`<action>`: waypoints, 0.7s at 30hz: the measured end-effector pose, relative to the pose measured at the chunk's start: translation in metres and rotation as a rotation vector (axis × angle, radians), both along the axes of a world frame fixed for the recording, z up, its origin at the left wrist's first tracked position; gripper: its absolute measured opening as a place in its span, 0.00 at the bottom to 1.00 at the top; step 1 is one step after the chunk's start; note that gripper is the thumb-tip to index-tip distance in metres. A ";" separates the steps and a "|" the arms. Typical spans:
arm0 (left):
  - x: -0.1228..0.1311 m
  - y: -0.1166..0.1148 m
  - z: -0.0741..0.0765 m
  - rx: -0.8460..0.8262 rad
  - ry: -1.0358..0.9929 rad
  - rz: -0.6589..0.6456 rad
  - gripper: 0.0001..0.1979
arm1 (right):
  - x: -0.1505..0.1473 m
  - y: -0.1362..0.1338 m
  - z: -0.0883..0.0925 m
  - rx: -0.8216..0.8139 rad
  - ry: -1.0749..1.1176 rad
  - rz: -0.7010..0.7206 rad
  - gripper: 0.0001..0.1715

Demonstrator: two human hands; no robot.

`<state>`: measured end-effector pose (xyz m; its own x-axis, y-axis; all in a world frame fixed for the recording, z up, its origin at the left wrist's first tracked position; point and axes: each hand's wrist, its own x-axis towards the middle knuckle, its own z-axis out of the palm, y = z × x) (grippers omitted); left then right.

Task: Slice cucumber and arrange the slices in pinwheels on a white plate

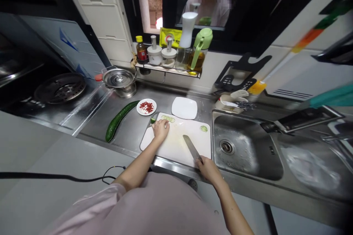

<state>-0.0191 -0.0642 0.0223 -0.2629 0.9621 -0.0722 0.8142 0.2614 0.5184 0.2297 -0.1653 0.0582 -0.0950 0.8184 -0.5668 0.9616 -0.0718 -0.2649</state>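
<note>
My right hand is closed around the handle of a kitchen knife. Its blade slants up and left over the white cutting board. At the board's upper left, my left hand has bent fingers drawn together; whatever lies under them is hidden. Right by those fingertips is a row of thin cucumber slices. A dark green cucumber end lies just left of them. More pale cucumber slices are piled at the board's upper right corner.
Left of the board lie a long whole cucumber and a dish of chopped red pieces. Behind the board sits a white square plate. A sink adjoins on the right. Seasoning bottles stand on a wall rack above a lidded steel pot.
</note>
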 end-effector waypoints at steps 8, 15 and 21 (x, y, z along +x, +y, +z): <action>0.021 0.036 -0.009 -0.074 0.148 -0.164 0.16 | 0.009 -0.005 -0.002 0.000 0.000 -0.034 0.19; 0.023 0.055 -0.014 -0.110 0.236 -0.226 0.18 | 0.013 -0.010 -0.005 -0.002 0.031 -0.074 0.19; 0.020 0.062 -0.011 -0.123 0.256 -0.258 0.16 | 0.014 -0.013 -0.003 -0.021 0.047 -0.110 0.20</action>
